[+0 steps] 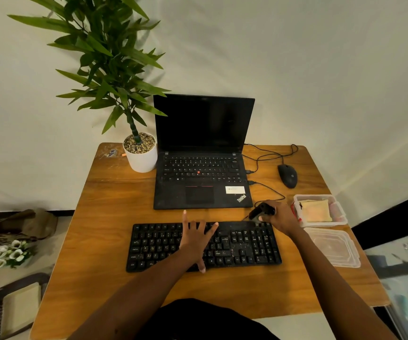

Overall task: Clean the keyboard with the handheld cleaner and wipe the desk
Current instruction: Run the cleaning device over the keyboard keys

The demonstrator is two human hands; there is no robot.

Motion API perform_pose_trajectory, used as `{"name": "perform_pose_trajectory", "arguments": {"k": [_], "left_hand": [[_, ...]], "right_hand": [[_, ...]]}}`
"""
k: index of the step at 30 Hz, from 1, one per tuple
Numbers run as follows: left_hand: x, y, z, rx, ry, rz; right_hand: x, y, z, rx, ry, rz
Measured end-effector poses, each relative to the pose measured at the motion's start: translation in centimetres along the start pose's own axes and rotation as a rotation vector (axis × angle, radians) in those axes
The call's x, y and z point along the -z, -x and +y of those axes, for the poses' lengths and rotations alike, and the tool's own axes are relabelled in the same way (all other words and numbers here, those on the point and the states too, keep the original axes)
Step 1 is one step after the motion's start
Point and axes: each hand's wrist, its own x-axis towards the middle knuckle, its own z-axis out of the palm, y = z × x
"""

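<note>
At far left, on the floor beside the brown wooden desk (105, 217), a bunch of white flowers (9, 253) is lying. On the desk's far left corner a green leafy plant in a round white pot (140, 158) is standing, just beside an open black laptop (203, 173) whose screen is showing dark.

In front of the laptop, the black full-size keyboard (247, 249) is lying flat across the middle of the desk, with pale specks showing on its keys. The left hand (195, 239) is resting palm-down on the keyboard's centre, its fingers straight and spread wide over the keys.

At the keyboard's far right corner, the right hand (280, 217) is curling its fingers round a small black handheld cleaner (261, 212); the cleaner's lower end is sitting at the keyboard's far edge, though contact cannot be told.

Farther right, a black corded mouse (288, 176) is lying beside the laptop. Near the desk's right edge, a clear rectangular plastic container (340, 217) is holding a folded yellowish cloth (317, 211), and a clear plastic lid (333, 246) is lying just in front of it.
</note>
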Motion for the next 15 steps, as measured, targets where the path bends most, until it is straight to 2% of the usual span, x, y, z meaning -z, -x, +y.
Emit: {"name": "perform_pose_trajectory", "arguments": {"k": [3,8,12,15], "left_hand": [[0.0,0.0,0.1,0.000,0.004,0.001],[0.0,-0.1,0.1,-0.001,0.015,-0.002],[-0.1,-0.1,0.1,0.000,0.011,0.002],[-0.2,-0.1,0.1,0.000,0.009,0.009]], "right_hand": [[0.7,0.2,0.0,0.003,-0.060,0.055],[0.8,-0.1,0.5,-0.038,0.049,-0.102],[-0.1,0.0,0.5,-0.046,0.030,-0.020],[-0.1,0.5,0.5,-0.043,-0.070,0.150]]}}
